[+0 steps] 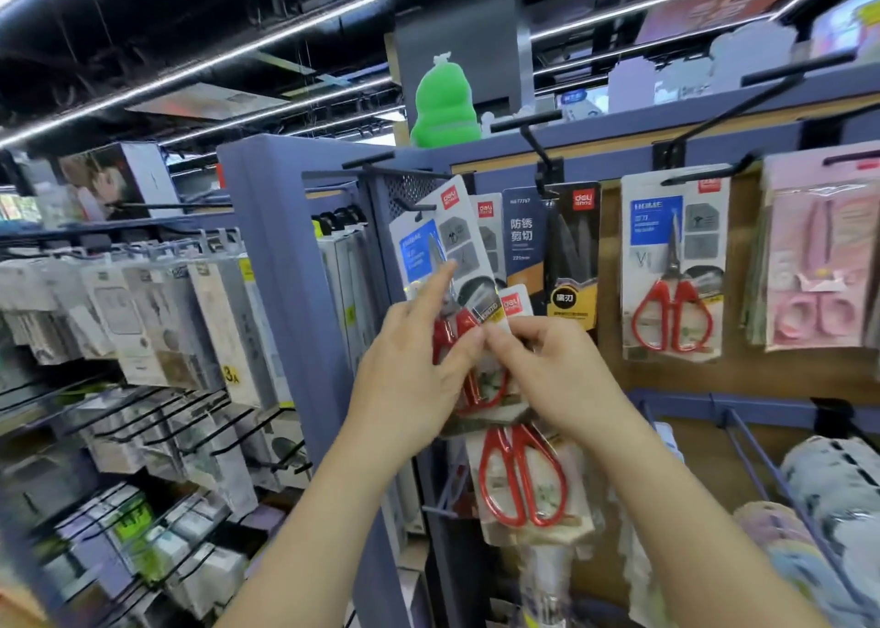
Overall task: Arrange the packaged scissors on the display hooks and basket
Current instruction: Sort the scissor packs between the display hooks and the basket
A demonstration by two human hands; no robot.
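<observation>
My left hand (414, 365) grips a tilted pack of red-handled scissors (445, 251), its forefinger lying straight along the card. The pack's top sits at a black display hook (419, 207). My right hand (543, 370) pinches a second red-handled scissors pack (521, 480) by its upper part; this one hangs lower, below both hands. Another red scissors pack (674, 265) hangs on a hook to the right. A black scissors pack (569, 256) hangs between them. Pink scissors packs (814, 265) hang at the far right.
A blue shelf post (281, 294) stands left of the hooks, with rows of packaged goods (157, 322) on pegs beyond it. A blue wire basket (762, 461) with soft rolled items sits lower right. A green figure (445, 108) tops the shelf.
</observation>
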